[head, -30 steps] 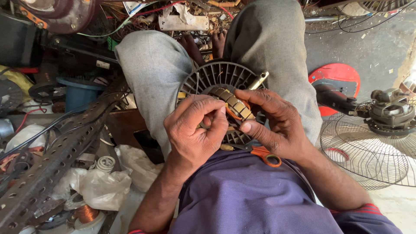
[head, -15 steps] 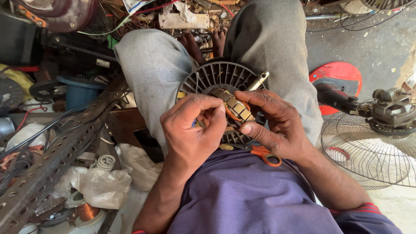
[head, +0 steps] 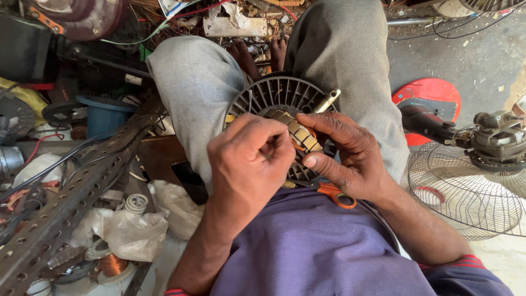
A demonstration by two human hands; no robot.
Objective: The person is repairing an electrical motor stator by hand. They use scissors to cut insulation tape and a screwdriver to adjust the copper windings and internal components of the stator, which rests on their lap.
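Observation:
A round black finned fan motor housing (head: 276, 93) rests between my knees, with a brass shaft (head: 327, 101) sticking out at its upper right. On its front sits a stator with tan winding coils (head: 296, 131). My left hand (head: 249, 161) is closed in a fist over the left side of the coils, fingertips pinched together; what it pinches is hidden. My right hand (head: 345, 151) grips the stator from the right, thumb under it and index finger along the top. Orange-handled scissors (head: 337, 194) lie on my lap under the right hand.
A perforated metal angle bar (head: 82, 192) runs diagonally at left, over plastic bags (head: 129, 233) and a copper wire spool (head: 112, 264). A blue pot (head: 104, 115) stands behind it. At right lie a wire fan guard (head: 466, 192), a fan motor (head: 498, 140) and a red base (head: 433, 96).
My left hand has closed a little tighter over the coils and shifted slightly. The right hand and the motor stay where they were.

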